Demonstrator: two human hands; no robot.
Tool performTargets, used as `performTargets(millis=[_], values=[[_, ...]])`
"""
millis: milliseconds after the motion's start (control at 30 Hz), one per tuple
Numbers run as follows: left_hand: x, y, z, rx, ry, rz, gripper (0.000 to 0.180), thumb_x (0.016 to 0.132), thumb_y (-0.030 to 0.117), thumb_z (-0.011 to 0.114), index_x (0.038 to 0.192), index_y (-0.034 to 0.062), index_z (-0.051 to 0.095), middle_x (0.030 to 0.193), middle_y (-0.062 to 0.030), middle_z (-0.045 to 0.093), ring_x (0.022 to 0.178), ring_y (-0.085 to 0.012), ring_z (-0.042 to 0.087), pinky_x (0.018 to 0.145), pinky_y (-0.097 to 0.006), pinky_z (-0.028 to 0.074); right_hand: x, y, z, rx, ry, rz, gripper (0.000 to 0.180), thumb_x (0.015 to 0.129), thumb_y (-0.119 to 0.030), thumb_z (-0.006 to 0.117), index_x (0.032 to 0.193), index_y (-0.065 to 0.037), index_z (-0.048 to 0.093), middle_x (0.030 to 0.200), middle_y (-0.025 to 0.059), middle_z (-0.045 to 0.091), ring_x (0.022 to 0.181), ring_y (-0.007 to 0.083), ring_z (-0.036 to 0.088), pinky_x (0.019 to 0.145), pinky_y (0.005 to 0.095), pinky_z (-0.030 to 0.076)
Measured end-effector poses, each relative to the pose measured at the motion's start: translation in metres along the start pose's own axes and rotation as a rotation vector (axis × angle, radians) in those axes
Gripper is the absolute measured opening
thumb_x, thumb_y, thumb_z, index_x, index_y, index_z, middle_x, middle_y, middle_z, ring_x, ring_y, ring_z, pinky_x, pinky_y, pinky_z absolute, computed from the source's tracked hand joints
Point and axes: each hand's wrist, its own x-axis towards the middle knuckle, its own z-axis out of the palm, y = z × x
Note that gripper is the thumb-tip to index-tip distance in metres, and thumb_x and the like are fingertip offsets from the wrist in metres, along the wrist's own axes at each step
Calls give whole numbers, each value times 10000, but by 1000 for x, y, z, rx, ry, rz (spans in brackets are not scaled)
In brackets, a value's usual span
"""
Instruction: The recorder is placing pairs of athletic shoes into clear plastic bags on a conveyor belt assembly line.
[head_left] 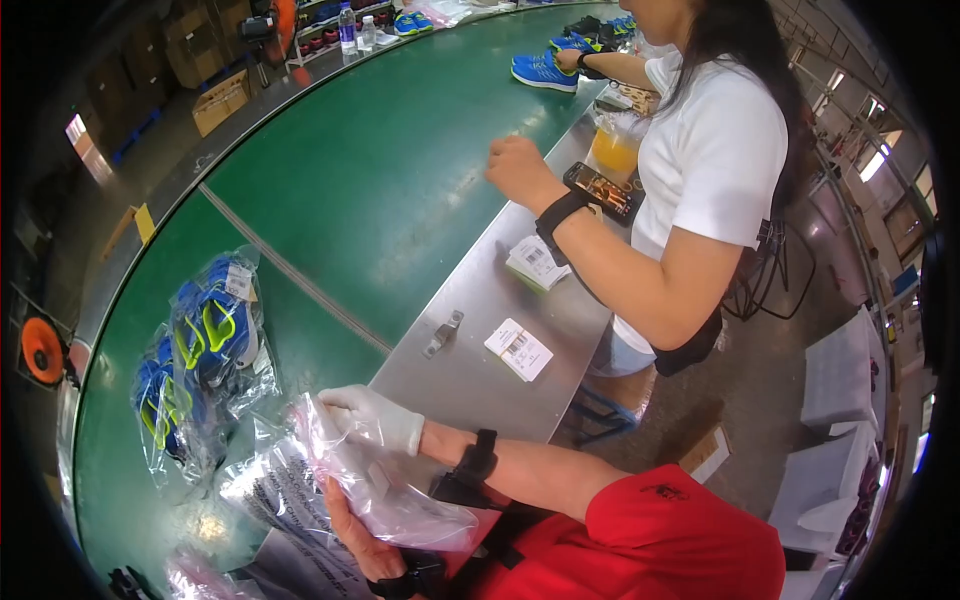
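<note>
A crumpled clear plastic bag (395,495) with a pinkish tint lies between my two hands at the lower middle. My left hand (357,530), bare, is closed on its near side. My right hand (375,420), in a white glove, grips the far edge with its fingers bent around the film. Whether anything is inside the bag I cannot tell. Just left of it, more clear film with dark print (290,500) lies at the table's near end. Beyond that, a pair of blue and lime shoes (215,335) sits wrapped in clear plastic on the green belt.
The green belt (370,190) curves away, edged by a metal ledge (480,400). Banded tag stacks (519,350) and a metal clip (443,334) lie on the ledge. A co-worker in a white shirt (700,150) sits to the right, beside a phone (600,192) and blue shoes (546,70).
</note>
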Motion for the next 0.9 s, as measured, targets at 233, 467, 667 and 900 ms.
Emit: performTargets(millis=[233,467,667,900], values=[[0,-2,0,-20,-44,15,517,893,366,566,1291,53,459,1160,-106,573,994,-239,575,855,-373,489,-3,6,0,83,3,-60,270,824,-61,573,1075,38,568,955,115,636,893,149,577,790,275,462],[-5,-3,11,13,21,20,458,932,381,508,1225,29,520,1107,-98,603,968,-220,581,853,-344,476,-3,13,-5,57,10,-89,271,869,-109,568,1097,39,558,949,92,627,893,130,556,790,264,454],[-2,-7,-2,-3,-35,4,515,900,344,561,1298,39,446,1174,-116,565,1010,-241,573,872,-367,482,-8,8,-5,99,-21,-90,252,918,-144,544,1100,31,555,935,51,617,875,92,527,776,251,443],[1,-11,-8,-25,-46,10,469,901,307,569,1266,29,469,1144,-120,578,989,-241,582,862,-371,489,-11,8,-5,144,-6,-30,232,931,-138,526,1092,25,561,931,33,614,870,84,526,766,245,446]])
